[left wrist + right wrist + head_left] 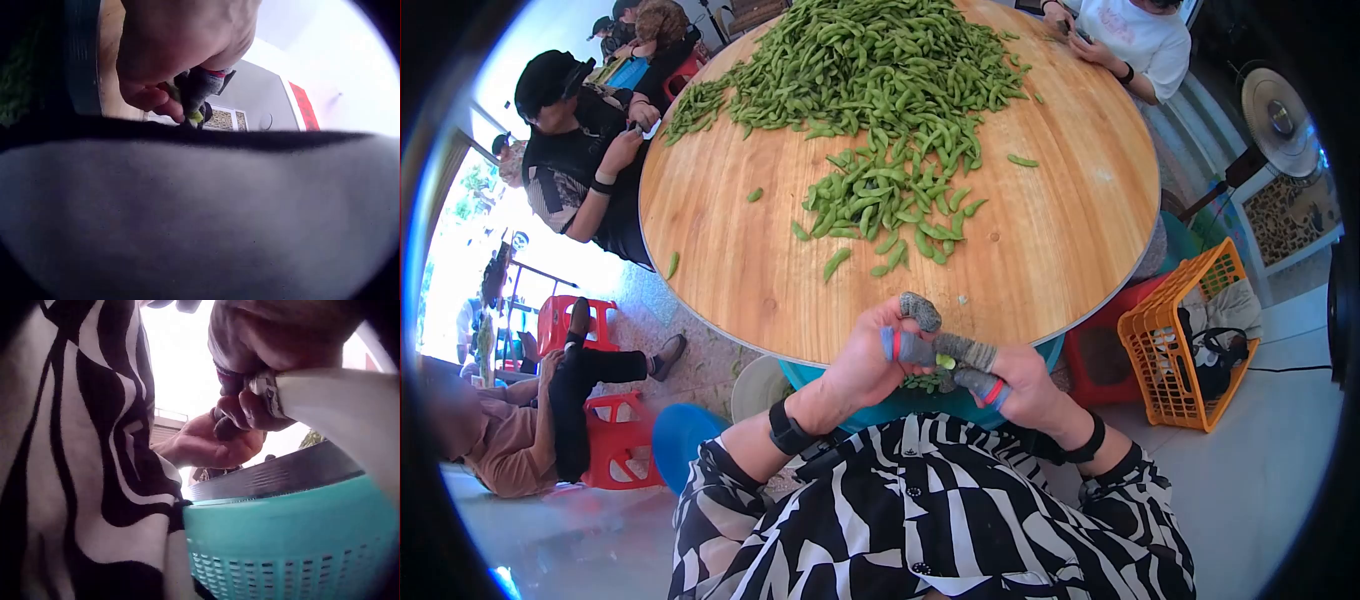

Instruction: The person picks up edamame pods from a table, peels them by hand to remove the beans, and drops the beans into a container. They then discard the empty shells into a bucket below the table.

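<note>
Head view: green pod (945, 361) between left hand (862, 352) and right hand (1018, 385), at the fingertips

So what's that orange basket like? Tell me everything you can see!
The orange basket looks like plastic, with straight sides full of little gaps. It's open, and holds a greyish cloth and something black. It's beside a red stool, to the right of the round table. No hand is touching it. Its underside is hidden.
</note>
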Tool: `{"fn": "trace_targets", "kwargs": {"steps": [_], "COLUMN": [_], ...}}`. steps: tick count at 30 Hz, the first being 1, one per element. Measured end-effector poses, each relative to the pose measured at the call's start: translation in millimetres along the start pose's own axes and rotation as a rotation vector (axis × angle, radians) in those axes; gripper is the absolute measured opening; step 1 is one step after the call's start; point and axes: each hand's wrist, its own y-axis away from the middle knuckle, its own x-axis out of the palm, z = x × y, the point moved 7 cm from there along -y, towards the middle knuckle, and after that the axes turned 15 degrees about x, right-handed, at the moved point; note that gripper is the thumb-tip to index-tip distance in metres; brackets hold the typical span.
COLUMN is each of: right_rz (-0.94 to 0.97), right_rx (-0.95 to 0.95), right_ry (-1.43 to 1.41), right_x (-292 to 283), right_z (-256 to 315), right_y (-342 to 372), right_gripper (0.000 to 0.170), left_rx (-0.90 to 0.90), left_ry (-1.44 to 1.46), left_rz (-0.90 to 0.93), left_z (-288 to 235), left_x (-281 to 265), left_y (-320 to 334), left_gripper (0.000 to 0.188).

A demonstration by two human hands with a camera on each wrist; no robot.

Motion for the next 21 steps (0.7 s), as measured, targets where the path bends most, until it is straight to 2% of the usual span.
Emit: {"fn": "trace_targets", "kwargs": {"steps": [2,6,7,9,10,12,14,16,18,21], "right_rz": [0.004,-0.013,-0.013,-0.047,-0.046,-0.167,-0.155,-0.141,-0.096,-0.137], "right_rx": [-0.006,-0.04,-0.042,0.114,0.117,0.071,0.118,0.166,0.218,0.252], "right_ry": [0.006,0.054,0.055,-0.033,-0.033,0.029,-0.034,-0.099,0.057,0.037], "right_x": [0.3,2.4,1.4,-3.0,-1.5,-6.7,-5.8,-5.0,-0.5,-0.7], "right_z": [0.1,-1.6,2.3,1.2,-0.1,-1.2,-8.0,-11.9,-13.7,-15.3], "right_y": [2.7,6.0,6.0,6.1,6.5,7.1,4.7,3.5,1.8,3.4], "right_gripper": [0.039,0.045,0.045,0.043,0.043,0.038,0.034,0.031,0.028,0.02], "left_rx": [0.097,0.077,0.115,0.152,0.136,0.123,0.066,0.012,-0.042,-0.091], "left_ry": [-0.298,-0.333,-0.441,-0.545,-0.581,-0.618,-0.703,-0.656,-0.609,-0.498], "left_rz": [0.004,0.028,0.049,0.066,0.096,0.128,0.143,0.106,0.071,0.069], "left_z": [-7.0,-8.0,-7.9,-9.1,-9.3,-9.1,-5.6,-7.0,-6.6,-3.6], "left_x": [2.2,14.4,12.4,12.1,15.6,19.4,19.0,13.5,7.5,6.0], "left_y": [-0.4,2.1,2.0,3.0,3.6,3.6,3.8,3.4,5.0,11.0], "left_gripper": [0.025,0.032,0.032,0.032,0.032,0.031,0.03,0.028,0.025,0.025]}}
